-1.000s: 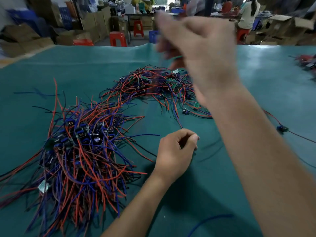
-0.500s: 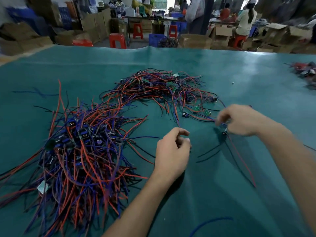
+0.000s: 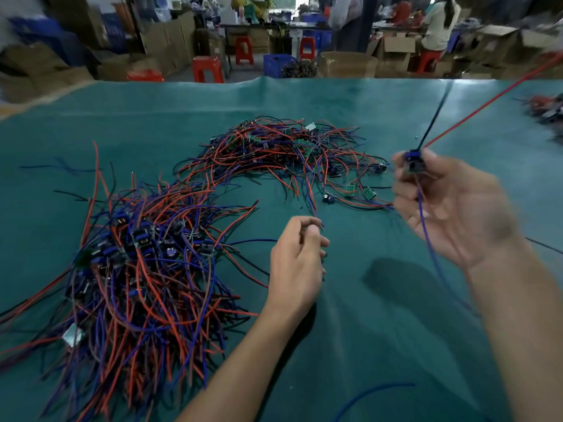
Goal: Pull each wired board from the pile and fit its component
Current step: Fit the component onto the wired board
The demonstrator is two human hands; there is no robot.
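At right of frame, the right hand point(image 3: 451, 205) pinched a wired board point(image 3: 413, 162) raised above the table point(image 3: 350, 99). The left hand point(image 3: 297, 263), centre, curled around something too small to identify.

Bare mat point(image 3: 365, 300) between wire piles point(image 3: 146, 269)

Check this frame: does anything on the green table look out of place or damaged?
Only stray pieces: a loose blue wire lies alone near the front edge, and another blue wire lies far left, both apart from the wire piles. No damage shows. The right hand holds a wired board.
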